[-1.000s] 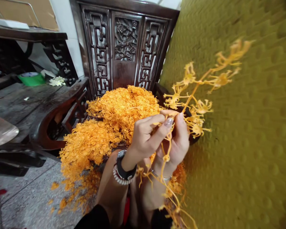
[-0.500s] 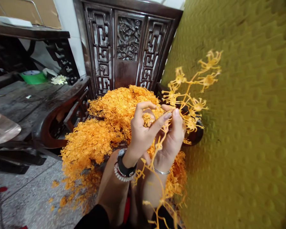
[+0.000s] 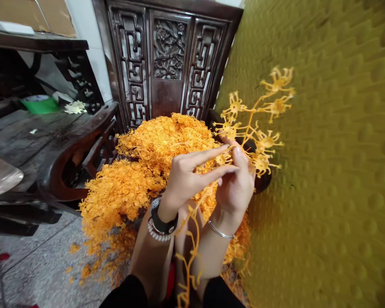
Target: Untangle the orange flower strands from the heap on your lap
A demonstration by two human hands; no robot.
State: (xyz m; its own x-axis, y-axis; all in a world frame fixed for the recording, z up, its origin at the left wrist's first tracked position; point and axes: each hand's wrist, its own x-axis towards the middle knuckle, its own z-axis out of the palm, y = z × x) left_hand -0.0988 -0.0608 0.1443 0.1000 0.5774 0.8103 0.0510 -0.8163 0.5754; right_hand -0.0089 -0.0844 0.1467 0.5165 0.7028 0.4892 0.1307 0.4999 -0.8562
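A long orange plastic flower stem [image 3: 250,122] with spidery yellow-orange florets slants up to the right. My right hand [image 3: 235,188] pinches it between thumb and forefinger. Its lower part [image 3: 192,244] hangs down between my forearms, slightly blurred. My left hand [image 3: 189,175] comes in from the left, thumb and forefinger stretched out and apart. A small floret [image 3: 223,158] shows between those two fingers, near my right thumb; whether they touch it I cannot tell. Behind both hands lies a large heap of orange plastic flower pieces [image 3: 170,139].
The heap rests in front of a carved dark wooden chair back [image 3: 168,90]. A yellow-green textured surface [image 3: 324,149] rises close on the right. At left, a dark wooden seat [image 3: 25,137] holds a green container [image 3: 40,105] and pale flower pieces [image 3: 75,107]. Orange scraps [image 3: 86,271] lie on the floor.
My left thumb and forefinger have straightened and reached right, towards the stem by my right thumb. The stem's lower part has swung left. My right hand keeps its pinch.
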